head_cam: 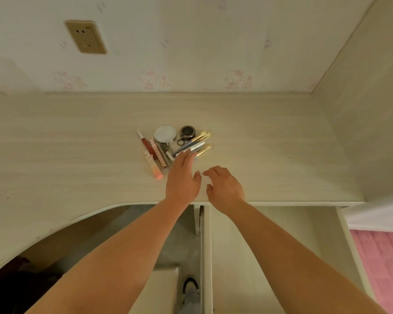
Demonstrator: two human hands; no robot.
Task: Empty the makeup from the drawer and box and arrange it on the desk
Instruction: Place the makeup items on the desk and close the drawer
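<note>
A small pile of makeup lies on the pale wooden desk [66, 137]: a round white compact [165, 133], a dark round case with a key ring [187, 132], several brushes with light tips [200, 141], and lip gloss tubes [151, 152], one peach-coloured [156, 169]. My left hand [183, 177] is flat, fingers stretched, its fingertips touching the near ends of the brushes. My right hand [225, 189] hovers just right of it with fingers curled loosely, holding nothing. The open drawer [270, 245] below the desk edge looks empty. No box is visible.
A wall socket [85, 37] sits on the patterned wall behind the desk. A side panel [361, 109] closes the desk on the right. Pink bedding [381, 264] lies at the far right. A shoe [191, 288] shows on the floor below.
</note>
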